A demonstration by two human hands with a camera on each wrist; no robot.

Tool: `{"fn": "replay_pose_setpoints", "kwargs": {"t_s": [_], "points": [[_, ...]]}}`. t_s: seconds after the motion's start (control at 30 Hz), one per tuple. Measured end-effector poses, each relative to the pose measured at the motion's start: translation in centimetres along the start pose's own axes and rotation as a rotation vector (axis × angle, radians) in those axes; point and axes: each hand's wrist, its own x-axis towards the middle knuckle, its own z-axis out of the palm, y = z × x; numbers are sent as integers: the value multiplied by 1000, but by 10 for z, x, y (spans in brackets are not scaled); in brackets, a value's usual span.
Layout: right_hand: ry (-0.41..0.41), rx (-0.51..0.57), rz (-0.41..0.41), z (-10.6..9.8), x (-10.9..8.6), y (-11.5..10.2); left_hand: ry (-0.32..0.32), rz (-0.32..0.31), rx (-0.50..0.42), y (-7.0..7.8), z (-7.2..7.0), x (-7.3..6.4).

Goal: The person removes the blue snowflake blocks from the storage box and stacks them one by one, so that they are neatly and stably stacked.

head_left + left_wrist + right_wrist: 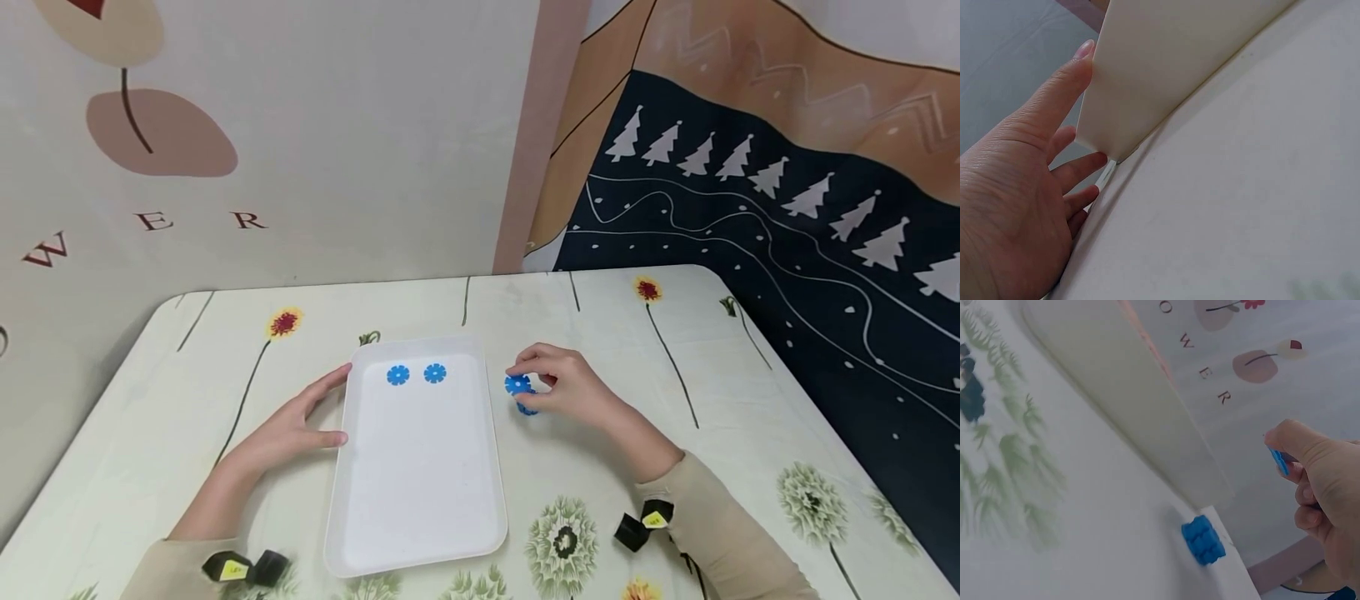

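My right hand (573, 385) pinches a blue notched plastic disc (517, 384) between thumb and fingers, just right of the white tray. In the right wrist view that disc (1279, 461) shows edge-on, held above the table. A small stack of the same blue discs (1203, 540) stands beneath on the tablecloth, partly covered by the hand in the head view. Two more blue discs, a left one (397, 375) and a right one (435, 372), lie side by side near the tray's far end. My left hand (296, 425) rests thumb and spread fingers against the left side of the tray (420, 492).
A flower-printed tablecloth (615, 350) covers the table under the tray. A pale wall (360, 167) rises behind the table's far edge, and a dark hanging with white trees (750, 217) runs along the right side.
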Motion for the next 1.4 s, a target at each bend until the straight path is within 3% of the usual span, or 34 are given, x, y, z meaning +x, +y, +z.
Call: {"fn": "replay_pose_setpoints", "kwargs": {"t_s": [0.4,0.8,1.1,1.4], "points": [[-53,-8,21,-1,-12,22,4,-8,3,0,0,0],[-69,8,-35,3,-19,39,7,-6,20,0,1,0],[-79,-19,-15,5,-22,43,8,-11,23,1,2,0],[-74,-49,-49,7,-23,48,5,-20,13,3,1,0]]}}
